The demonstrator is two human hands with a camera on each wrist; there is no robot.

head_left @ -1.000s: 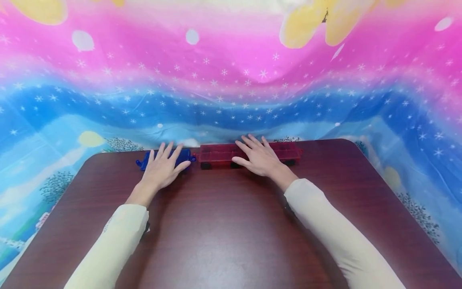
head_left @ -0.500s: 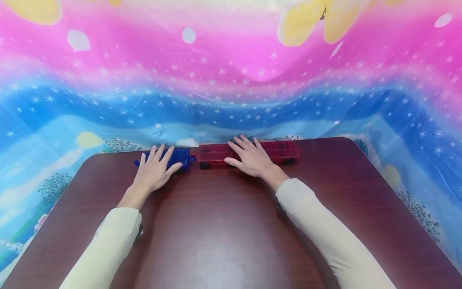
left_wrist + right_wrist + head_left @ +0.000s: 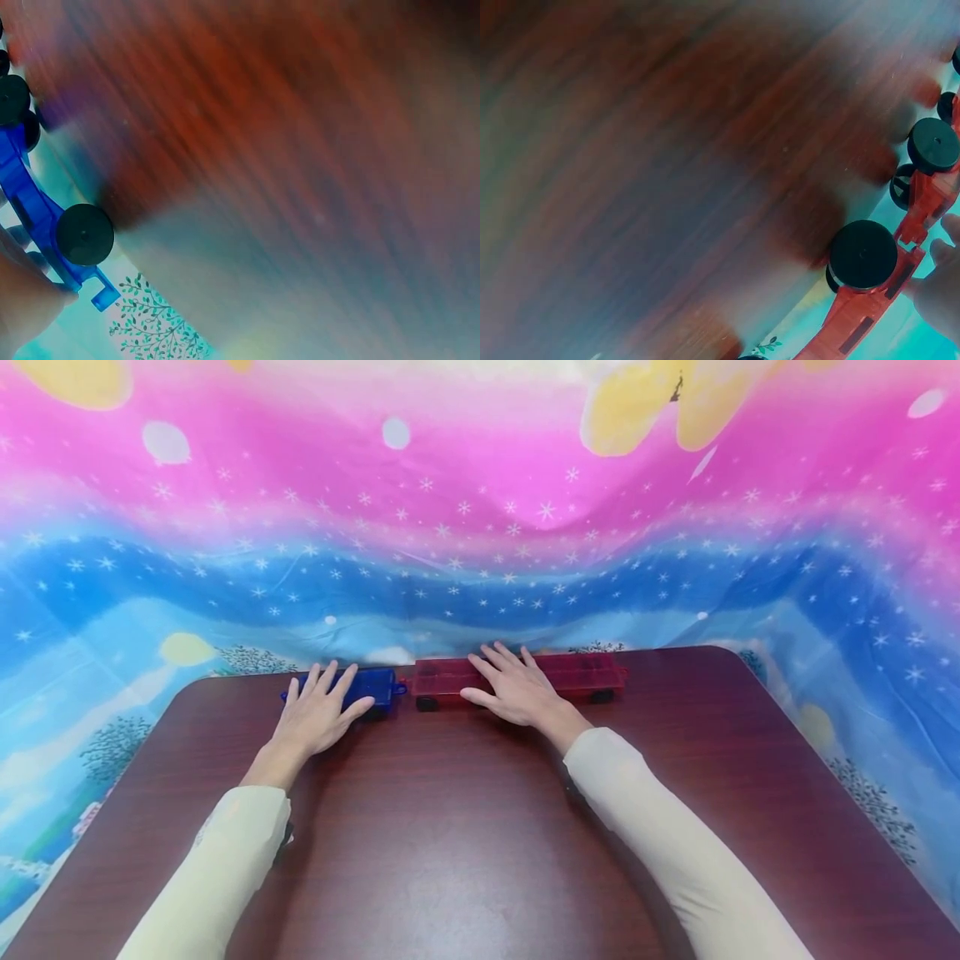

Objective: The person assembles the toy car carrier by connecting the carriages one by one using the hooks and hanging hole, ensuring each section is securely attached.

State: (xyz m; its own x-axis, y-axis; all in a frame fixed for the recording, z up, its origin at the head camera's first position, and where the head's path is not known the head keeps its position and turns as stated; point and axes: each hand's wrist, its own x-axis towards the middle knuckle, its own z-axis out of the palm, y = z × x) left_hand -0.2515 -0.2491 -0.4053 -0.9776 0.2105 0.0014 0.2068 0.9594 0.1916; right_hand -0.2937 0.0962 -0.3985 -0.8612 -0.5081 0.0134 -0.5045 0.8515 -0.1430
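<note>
A blue see-through toy wagon with black wheels and a hook at its end stands along the table's far edge. My left hand lies over it with fingers spread and straight. To its right are red see-through toy wagons, in line with the blue one. My right hand spreads straight fingers over the middle of the red row. In the right wrist view two red sections meet at a coupling beside the hand. Whether the fingers press on the wagons cannot be told. The blue wagon's hook shows in the left wrist view.
The dark wooden table has rounded far corners and stretches between both arms. A colourful cloth printed with snowflakes hangs just behind the table's far edge and along its sides.
Both hands have slid a little to the left over the wagons, fingers still spread. The wagons stand almost where they were; the head view has shifted slightly.
</note>
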